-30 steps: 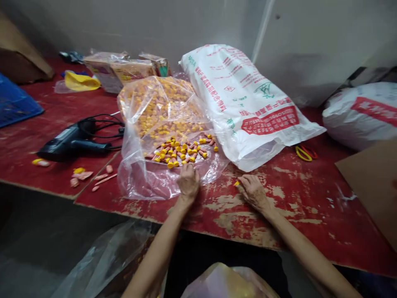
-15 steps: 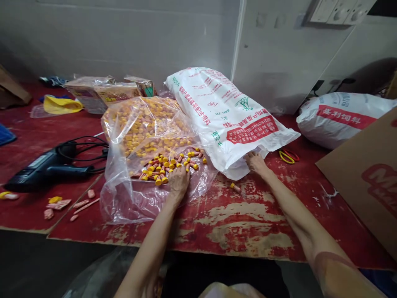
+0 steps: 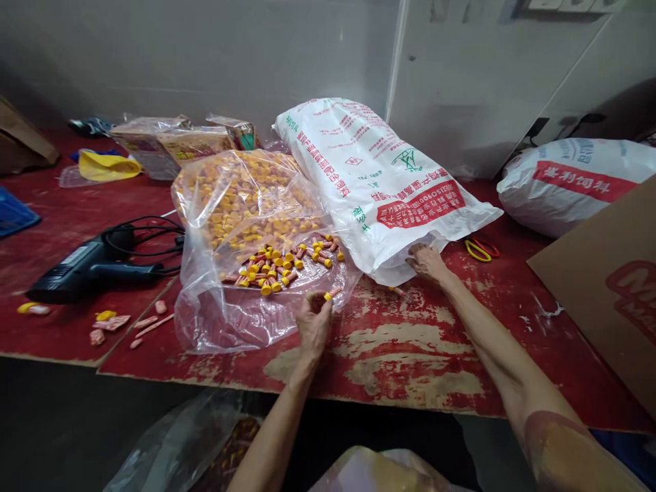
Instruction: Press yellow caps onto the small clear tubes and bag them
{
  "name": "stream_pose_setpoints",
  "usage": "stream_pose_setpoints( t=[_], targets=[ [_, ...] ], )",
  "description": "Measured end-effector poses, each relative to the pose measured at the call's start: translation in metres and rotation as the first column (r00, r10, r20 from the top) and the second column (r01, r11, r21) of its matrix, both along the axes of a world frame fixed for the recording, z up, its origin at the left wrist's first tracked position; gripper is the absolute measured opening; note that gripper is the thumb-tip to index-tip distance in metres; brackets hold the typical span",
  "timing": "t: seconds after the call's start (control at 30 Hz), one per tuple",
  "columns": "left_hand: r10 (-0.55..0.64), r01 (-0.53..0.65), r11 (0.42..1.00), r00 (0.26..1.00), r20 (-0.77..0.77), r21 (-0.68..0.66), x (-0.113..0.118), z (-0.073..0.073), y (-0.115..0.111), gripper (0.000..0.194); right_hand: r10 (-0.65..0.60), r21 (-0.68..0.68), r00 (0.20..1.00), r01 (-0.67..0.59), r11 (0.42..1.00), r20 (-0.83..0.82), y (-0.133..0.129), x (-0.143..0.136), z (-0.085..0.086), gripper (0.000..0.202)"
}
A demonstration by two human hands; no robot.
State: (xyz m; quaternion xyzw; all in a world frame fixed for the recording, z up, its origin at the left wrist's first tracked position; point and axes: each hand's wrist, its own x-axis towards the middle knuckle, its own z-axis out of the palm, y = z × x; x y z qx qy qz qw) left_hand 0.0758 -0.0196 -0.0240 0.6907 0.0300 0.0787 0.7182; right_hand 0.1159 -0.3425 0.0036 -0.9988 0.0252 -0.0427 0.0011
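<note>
My left hand [image 3: 312, 324] is closed in a pinch on a small yellow-capped tube [image 3: 333, 294] with a pink wrapper, just over the front edge of a clear plastic bag [image 3: 205, 328]. Many similar yellow-capped tubes [image 3: 240, 198] fill that bag, and a loose heap of them [image 3: 271, 266] lies on its spread mouth. My right hand [image 3: 428, 263] is at the open end of a big white sack [image 3: 374, 184] with red and green print, its fingers curled on the sack's edge. The sack lies tilted beside the clear bag. What is inside the sack is hidden.
A heat gun [image 3: 92, 263] with a coiled cord lies left, near scattered pink pieces [image 3: 113, 322]. Wrapped boxes [image 3: 195, 145] stand behind. At right are yellow-and-red-handled scissors [image 3: 479, 249], another white sack [image 3: 574, 181] and a cardboard box [image 3: 605, 273]. A small pink piece [image 3: 398, 292] lies before the sack.
My left hand has come away from the heap, toward me and to the right, with a tube in its fingers. My right hand stays at the sack's mouth. The view has shifted slightly.
</note>
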Motion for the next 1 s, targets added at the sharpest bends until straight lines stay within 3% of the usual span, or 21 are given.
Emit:
stream_pose_setpoints(
  t=[0.07, 0.13, 0.2, 0.23, 0.3, 0.43, 0.5, 0.53, 0.57, 0.67, 0.7, 0.73, 0.77, 0.87, 0.93, 1.0],
  targets=[
    [-0.076, 0.06, 0.979, 0.994, -0.08, -0.193, -0.022, 0.0, -0.007, 0.026, 0.006, 0.074, 0.999, -0.009, 0.997, 0.044, 0.011, -0.02, 0.004, 0.028],
    [-0.151, 0.104, 0.95, 0.978, -0.142, -0.295, -0.038, 0.0, -0.016, 0.028, 0.079, 0.307, 0.994, -0.098, 0.946, 0.076, 0.028, -0.05, 0.008, 0.028],
    [-0.242, 0.172, 0.925, 0.954, -0.177, -0.34, -0.051, 0.001, -0.023, 0.028, 0.229, 0.588, 0.968, -0.244, 0.771, 0.101, 0.051, -0.083, 0.009, 0.027],
    [-0.283, 0.205, 0.912, 0.941, -0.184, -0.356, -0.055, 0.002, -0.026, 0.028, 0.296, 0.667, 0.948, -0.297, 0.683, 0.12, 0.063, -0.098, 0.009, 0.027],
    [-0.335, 0.245, 0.893, 0.922, -0.194, -0.377, -0.062, 0.004, -0.03, 0.03, 0.374, 0.71, 0.914, -0.369, 0.6, 0.159, 0.083, -0.12, 0.007, 0.027],
    [-0.341, 0.253, 0.895, 0.919, -0.199, -0.366, -0.069, 0.007, -0.027, 0.03, 0.405, 0.643, 0.893, -0.428, 0.635, 0.195, 0.101, -0.136, -0.002, 0.029],
    [-0.335, 0.249, 0.897, 0.922, -0.195, -0.365, -0.071, 0.007, -0.024, 0.03, 0.356, 0.689, 0.916, -0.38, 0.617, 0.186, 0.102, -0.137, -0.006, 0.03],
    [-0.324, 0.236, 0.899, 0.925, -0.198, -0.37, -0.071, 0.006, -0.022, 0.031, 0.29, 0.758, 0.939, -0.324, 0.565, 0.185, 0.102, -0.137, -0.007, 0.032],
    [-0.308, 0.216, 0.902, 0.929, -0.205, -0.375, -0.073, 0.006, -0.021, 0.032, 0.205, 0.841, 0.96, -0.267, 0.47, 0.19, 0.103, -0.137, -0.007, 0.035],
    [-0.279, 0.182, 0.908, 0.935, -0.22, -0.377, -0.077, 0.003, -0.021, 0.035, -0.063, 0.981, 0.98, -0.184, 0.066, 0.188, 0.108, -0.14, -0.008, 0.047],
    [-0.285, 0.187, 0.906, 0.933, -0.221, -0.381, -0.079, 0.003, -0.022, 0.035, -0.117, 0.981, 0.976, -0.19, -0.034, 0.185, 0.112, -0.142, -0.008, 0.046],
    [-0.298, 0.196, 0.9, 0.929, -0.221, -0.388, -0.081, 0.003, -0.024, 0.035, -0.152, 0.977, 0.972, -0.195, -0.092, 0.179, 0.116, -0.144, -0.009, 0.042],
    [-0.311, 0.206, 0.894, 0.925, -0.22, -0.399, -0.083, 0.002, -0.026, 0.035, -0.168, 0.976, 0.971, -0.188, -0.111, 0.168, 0.121, -0.146, -0.011, 0.037],
    [-0.329, 0.216, 0.878, 0.921, -0.21, -0.428, -0.089, 0.003, -0.031, 0.032, -0.116, 0.988, 0.986, -0.127, -0.083, 0.117, 0.133, -0.154, -0.016, 0.03],
    [-0.325, 0.223, 0.888, 0.923, -0.208, -0.402, -0.093, 0.003, -0.033, 0.026, -0.046, 0.995, 0.995, -0.086, -0.045, 0.084, 0.139, -0.159, -0.019, 0.028],
    [-0.319, 0.245, 0.913, 0.927, -0.198, -0.327, -0.099, 0.003, -0.034, 0.02, 0.031, 0.998, 0.998, -0.06, 0.037, 0.058, 0.143, -0.163, -0.02, 0.024]
  ],
)
